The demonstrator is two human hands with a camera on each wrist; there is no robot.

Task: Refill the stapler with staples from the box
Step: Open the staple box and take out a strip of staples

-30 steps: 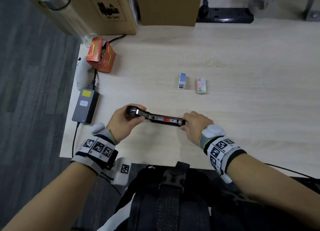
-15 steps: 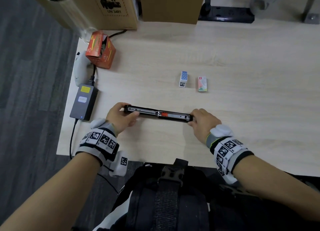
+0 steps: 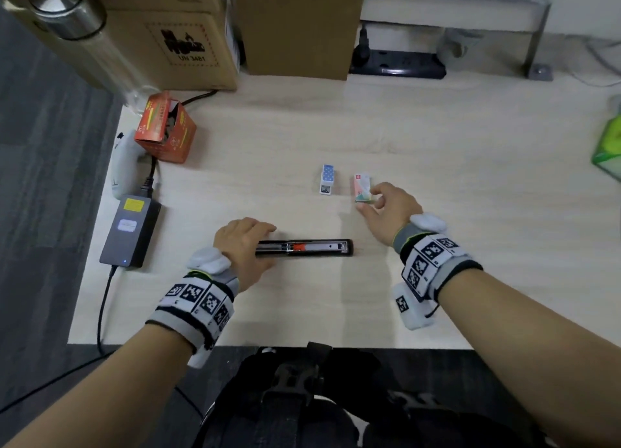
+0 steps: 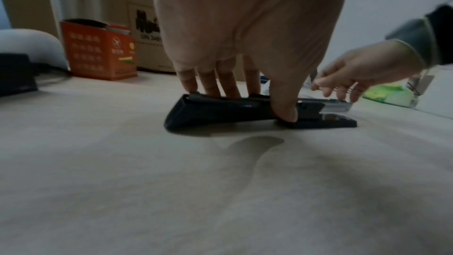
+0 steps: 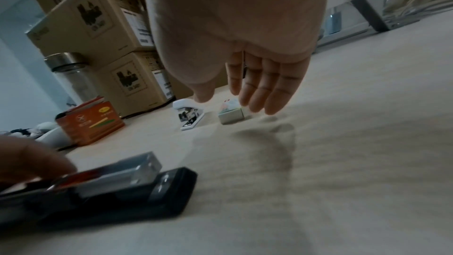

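Both hands show overhead; wrist views reveal the stapler's point(image 4: 245, 112) flat black base.

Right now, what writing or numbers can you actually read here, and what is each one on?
"UN 3481": on the label of the cardboard box at the back of the table.
Orange box: print too blurred to read.
Small staple box, blue-dotted mini stapler, power adapter sticker: too small.
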